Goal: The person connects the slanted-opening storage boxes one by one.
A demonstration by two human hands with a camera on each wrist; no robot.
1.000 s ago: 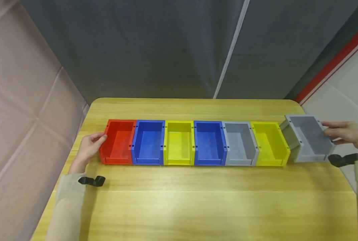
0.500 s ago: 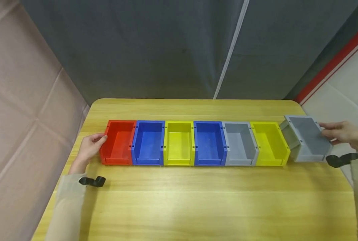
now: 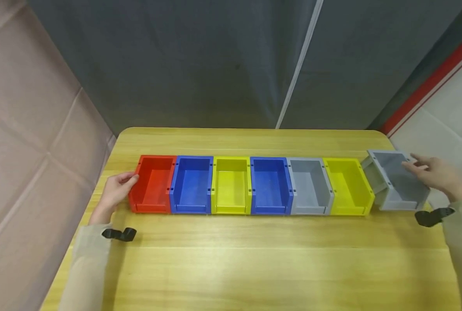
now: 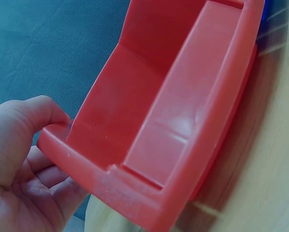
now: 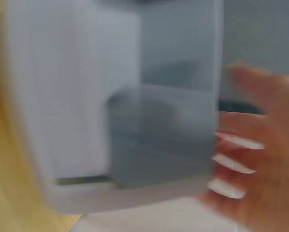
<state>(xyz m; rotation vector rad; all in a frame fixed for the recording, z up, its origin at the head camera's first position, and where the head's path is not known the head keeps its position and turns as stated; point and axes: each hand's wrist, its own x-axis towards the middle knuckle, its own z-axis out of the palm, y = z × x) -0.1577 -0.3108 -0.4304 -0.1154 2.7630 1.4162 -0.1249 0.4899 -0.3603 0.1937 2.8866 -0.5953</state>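
Observation:
My left hand (image 3: 118, 190) pinches the left side wall of the red bin (image 4: 135, 96) at the left end of a row, thumb at the rim and fingers outside. On the right, a grey bin (image 3: 398, 181) stands beside the yellow bin (image 3: 349, 185), slightly apart at its near end and higher-looking at its rim. My right hand (image 3: 434, 172) is over that grey bin's right wall, its thumb lifted away from the wall and its fingers loosely extended. The right wrist view is blurred, with the fingers (image 5: 238, 150) on the outer side of the wall.
Between the red and yellow bins stand a blue bin (image 3: 192, 185), another yellow bin (image 3: 231, 185), a second blue bin (image 3: 270, 185) and a grey bin (image 3: 310, 185), side by side. The wooden table (image 3: 254, 268) meets a dark curtain (image 3: 195, 65) behind.
My right hand has loosened from the grey bin's right wall and moved slightly left over its rim. The left hand and the row of bins have stayed in place.

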